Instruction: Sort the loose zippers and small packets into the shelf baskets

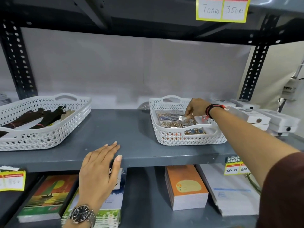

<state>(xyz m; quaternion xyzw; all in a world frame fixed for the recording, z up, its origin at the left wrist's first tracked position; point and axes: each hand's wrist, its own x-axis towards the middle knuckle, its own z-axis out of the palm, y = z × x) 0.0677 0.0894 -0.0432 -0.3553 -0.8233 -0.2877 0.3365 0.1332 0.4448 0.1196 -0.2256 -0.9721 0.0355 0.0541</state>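
Observation:
Two white lattice baskets stand on the grey shelf (131, 129). The left basket (41, 139) holds dark bundled zippers (41, 117) tied with bands. The right basket (189, 139) holds several clear small packets (172, 122) of metal pieces. My right hand (195, 107) reaches into the right basket from the right, fingers pinched on a small clear packet (183, 118) over the pile. My left hand (100, 171), with a wristwatch, rests flat on the shelf's front edge, fingers spread, holding nothing.
White flat boxes (263, 119) are stacked right of the right basket. Below the shelf lie booklets (47, 198), an orange pad stack (185, 186) and white papers (233, 191). Yellow price tags (222, 9) hang on shelf edges. Black slotted uprights (19, 60) frame the bay.

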